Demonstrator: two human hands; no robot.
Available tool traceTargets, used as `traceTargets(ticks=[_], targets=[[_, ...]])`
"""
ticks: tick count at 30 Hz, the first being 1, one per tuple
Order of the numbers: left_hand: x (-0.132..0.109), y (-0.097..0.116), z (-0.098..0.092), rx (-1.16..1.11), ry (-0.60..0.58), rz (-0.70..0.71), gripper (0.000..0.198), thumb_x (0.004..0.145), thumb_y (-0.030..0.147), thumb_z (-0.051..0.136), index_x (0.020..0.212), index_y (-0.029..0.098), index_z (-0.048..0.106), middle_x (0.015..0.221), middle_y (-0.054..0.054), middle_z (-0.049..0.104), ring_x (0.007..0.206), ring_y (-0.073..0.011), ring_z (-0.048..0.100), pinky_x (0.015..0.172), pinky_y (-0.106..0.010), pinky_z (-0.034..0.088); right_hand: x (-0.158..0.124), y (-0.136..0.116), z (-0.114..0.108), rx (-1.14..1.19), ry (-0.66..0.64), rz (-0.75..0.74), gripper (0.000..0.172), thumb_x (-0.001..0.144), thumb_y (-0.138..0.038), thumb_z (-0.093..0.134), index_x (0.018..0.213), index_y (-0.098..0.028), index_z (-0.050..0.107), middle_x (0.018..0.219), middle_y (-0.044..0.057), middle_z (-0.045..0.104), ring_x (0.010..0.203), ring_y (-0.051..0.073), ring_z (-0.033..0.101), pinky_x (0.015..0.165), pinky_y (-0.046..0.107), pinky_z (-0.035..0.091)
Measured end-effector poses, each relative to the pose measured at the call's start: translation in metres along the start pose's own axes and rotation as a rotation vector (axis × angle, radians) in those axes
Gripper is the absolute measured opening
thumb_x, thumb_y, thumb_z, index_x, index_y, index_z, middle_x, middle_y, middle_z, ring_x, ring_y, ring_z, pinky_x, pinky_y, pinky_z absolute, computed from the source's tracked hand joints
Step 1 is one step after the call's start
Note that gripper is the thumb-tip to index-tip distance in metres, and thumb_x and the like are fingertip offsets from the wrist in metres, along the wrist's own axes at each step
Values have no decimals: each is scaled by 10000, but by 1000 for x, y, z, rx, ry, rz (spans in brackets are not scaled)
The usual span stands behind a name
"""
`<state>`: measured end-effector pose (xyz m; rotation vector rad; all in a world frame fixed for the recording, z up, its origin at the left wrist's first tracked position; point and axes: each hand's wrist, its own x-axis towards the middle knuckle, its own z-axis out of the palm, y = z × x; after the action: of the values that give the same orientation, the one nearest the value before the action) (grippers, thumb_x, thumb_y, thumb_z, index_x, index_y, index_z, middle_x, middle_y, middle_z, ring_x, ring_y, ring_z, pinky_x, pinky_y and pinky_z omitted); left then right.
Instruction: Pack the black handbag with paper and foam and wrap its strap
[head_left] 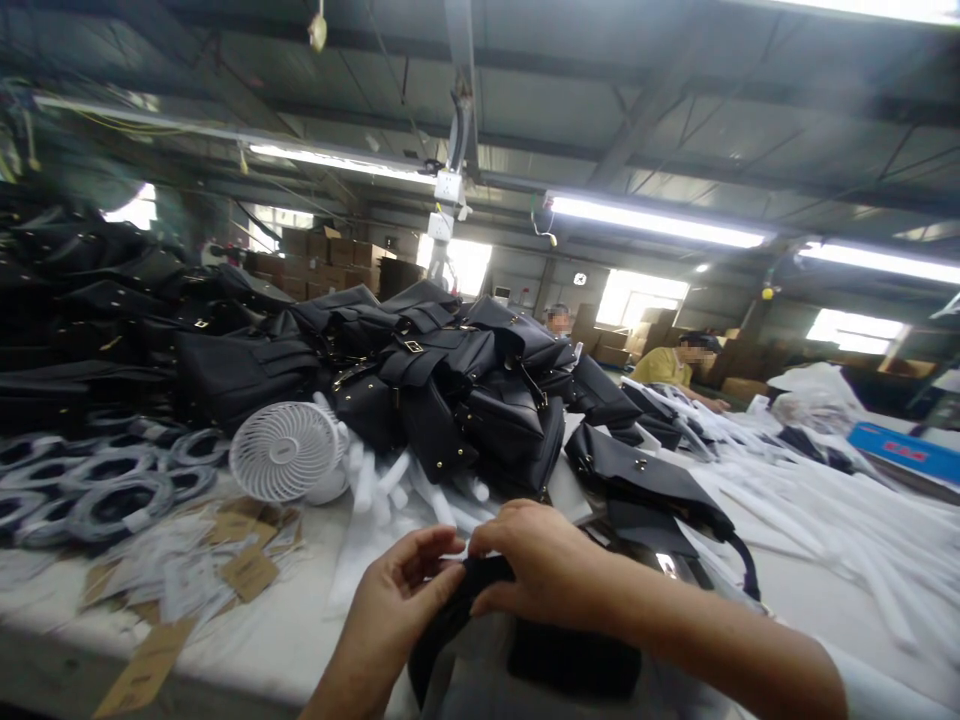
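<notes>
At the bottom centre, my left hand (405, 595) and my right hand (536, 565) meet over a black strap (439, 630) that arches above a greyish, partly wrapped bag. My left thumb and fingers close on the strap's upper left side. My right hand pinches it from above, with the fingers curled over its top. A black panel (574, 655) of the bag shows under my right wrist. Just beyond my right forearm lies a black handbag (649, 475) with a flap and a dark handle. Exactly what my fingertips grip is partly hidden.
Black bags (450, 370) form a heap behind. To the left are a small white fan (285, 452), coiled straps in clear wrap (120, 495) and brown paper tags (247, 570). White wrapped tubes (817, 510) cover the right. A person in yellow (664, 368) sits farther back.
</notes>
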<state>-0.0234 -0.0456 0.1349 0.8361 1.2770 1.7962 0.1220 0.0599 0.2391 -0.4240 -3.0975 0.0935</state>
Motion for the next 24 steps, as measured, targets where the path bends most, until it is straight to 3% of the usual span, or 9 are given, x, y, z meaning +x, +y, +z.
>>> traceTargets(ticks=[3,8,14,18,24], targets=[[-1,-1,-1,-45,-5,-34,574,582,397,878,1067,174,666,907,-67,726,861,-209,688,769,-287,550,3,-2,0,-33,-2,-2,365,752,-517,757,1005,-254,743,827,51,741,798,247,669,684,289,418],[-5,-7,-21,-59,52,-10,637,579,404,877,1137,196,651,767,12,658,710,-131,632,657,-199,492,2,1,1,-66,13,-51,262,768,-468,747,895,-239,752,733,33,719,764,224,641,764,297,423],[-18,-30,-91,-1,313,-29,719,527,468,899,1156,221,651,762,10,682,747,-139,629,663,-170,478,3,8,2,-30,-8,19,243,782,-474,733,883,-255,758,760,30,726,750,213,647,639,263,389],[-35,-51,-128,37,396,-123,791,506,507,908,1179,201,629,786,-14,711,825,-168,648,685,-175,491,5,5,-4,81,-45,58,250,772,-432,761,936,-243,764,787,20,738,718,191,655,618,240,388],[-45,-74,-125,-90,493,-136,787,438,528,923,1105,191,675,851,-39,730,855,-195,680,701,-198,532,-1,12,-7,262,-74,74,290,760,-379,788,993,-212,743,880,25,742,810,204,673,695,246,450]])
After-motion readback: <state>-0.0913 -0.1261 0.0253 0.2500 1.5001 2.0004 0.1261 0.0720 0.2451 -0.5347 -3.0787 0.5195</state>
